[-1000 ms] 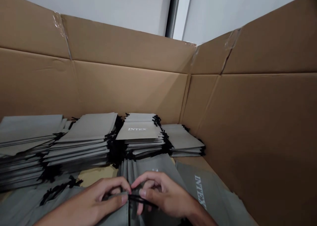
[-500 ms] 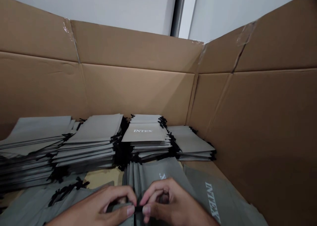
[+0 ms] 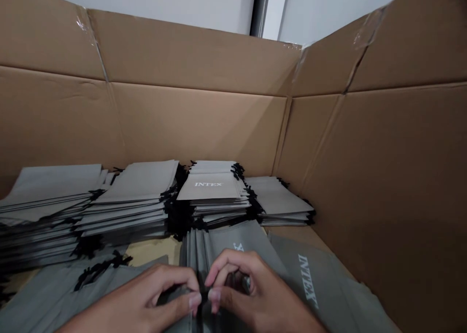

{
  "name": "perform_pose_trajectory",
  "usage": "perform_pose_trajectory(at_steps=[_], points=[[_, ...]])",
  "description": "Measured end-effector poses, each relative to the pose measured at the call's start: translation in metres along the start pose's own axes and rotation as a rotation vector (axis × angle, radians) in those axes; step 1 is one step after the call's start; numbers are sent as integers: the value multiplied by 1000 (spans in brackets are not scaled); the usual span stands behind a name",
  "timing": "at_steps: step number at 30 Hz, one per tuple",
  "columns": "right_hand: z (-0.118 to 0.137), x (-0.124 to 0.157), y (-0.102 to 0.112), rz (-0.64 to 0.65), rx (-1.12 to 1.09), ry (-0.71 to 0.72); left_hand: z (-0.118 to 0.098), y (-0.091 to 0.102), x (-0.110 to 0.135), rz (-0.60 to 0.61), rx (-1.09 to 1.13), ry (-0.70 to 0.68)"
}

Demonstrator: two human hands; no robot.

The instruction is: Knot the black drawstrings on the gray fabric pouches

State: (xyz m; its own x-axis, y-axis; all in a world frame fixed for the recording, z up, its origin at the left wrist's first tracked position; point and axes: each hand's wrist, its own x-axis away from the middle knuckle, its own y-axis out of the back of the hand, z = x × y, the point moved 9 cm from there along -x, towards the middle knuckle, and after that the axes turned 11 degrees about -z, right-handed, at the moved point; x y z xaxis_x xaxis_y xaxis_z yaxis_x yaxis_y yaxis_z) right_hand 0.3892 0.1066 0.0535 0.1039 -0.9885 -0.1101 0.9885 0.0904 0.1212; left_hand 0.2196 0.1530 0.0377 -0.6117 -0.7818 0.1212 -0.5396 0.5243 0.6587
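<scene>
Low in the view, my left hand (image 3: 162,294) and my right hand (image 3: 251,291) almost meet, thumbs and forefingers pinched. A short bit of black cord (image 3: 205,292) bridges the two pinches. Beneath them lies a grey fabric bag (image 3: 248,236) with white lettering, partly covered by my right hand. Folded edges of several more grey bags (image 3: 195,253) stand beside it. To the right rests another grey bag printed INTEX (image 3: 306,279). How the cord runs inside my fingers is hidden.
Tall cardboard walls (image 3: 197,124) close off the back and right. Along the back wall stand stacks of grey bags (image 3: 136,182) with black cord ends, one marked INTEX (image 3: 209,187). More bags (image 3: 47,294) lie at lower left, near a yellowish sheet (image 3: 153,249).
The view has tilted slightly, so the stacks and box walls sit higher. My hands keep their pinches close together, and less black cord shows between them.
</scene>
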Motion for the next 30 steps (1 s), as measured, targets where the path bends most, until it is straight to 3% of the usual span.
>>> perform_pose_trajectory(at_steps=[2,7,10,15,23,25,28,30], points=[[9,1,6,-108,186,163,-2,2,-1,-29,-10,10],[53,27,-3,-365,707,909,-17,8,-3,-83,66,35],[60,40,-12,-463,906,1120,-29,8,-5,-74,142,32],[55,47,-16,-477,1011,1160,-35,9,-6,-59,180,34],[51,44,-11,-504,999,1158,-4,4,1,-22,213,120],[50,39,-9,-511,854,1122,-3,4,0,-66,343,92],[38,26,-14,-499,608,1025,-2,12,-4,-227,503,32],[29,23,-17,-581,525,982,-4,17,-8,-300,490,-6]])
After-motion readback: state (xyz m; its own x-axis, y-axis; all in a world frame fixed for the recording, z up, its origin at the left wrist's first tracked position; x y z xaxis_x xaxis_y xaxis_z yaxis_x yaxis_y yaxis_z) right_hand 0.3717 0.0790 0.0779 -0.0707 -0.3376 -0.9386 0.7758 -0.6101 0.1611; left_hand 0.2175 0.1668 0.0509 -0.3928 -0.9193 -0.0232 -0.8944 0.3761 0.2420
